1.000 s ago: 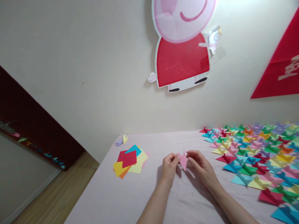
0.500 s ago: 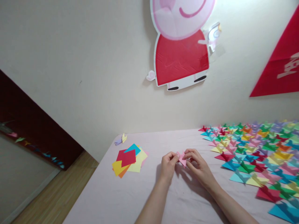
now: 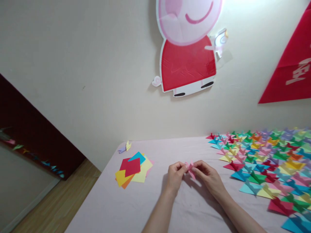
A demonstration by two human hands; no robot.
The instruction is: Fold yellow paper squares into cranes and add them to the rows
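My left hand (image 3: 175, 175) and my right hand (image 3: 208, 177) meet over the pale pink table (image 3: 155, 204). Both pinch a small folded pink paper (image 3: 190, 168) between thumb and fingertips, the left on its left tip, the right on its right side. The paper hangs just above the tabletop. To the left lies a loose stack of coloured paper squares (image 3: 133, 168), red on top. Rows of folded paper cranes (image 3: 264, 163) in several colours cover the table's right part.
Two small folded pieces, lilac and yellow (image 3: 125, 147), sit near the table's far left corner. A cartoon pig cut-out (image 3: 188, 48) and a red banner (image 3: 290, 71) hang on the cream wall. Wooden floor (image 3: 55, 204) lies left of the table edge.
The pink paper, upright and more spread a second ago, now looks smaller and pressed tighter between my fingertips. Both hands have drawn closer together, and the view shifted slightly.
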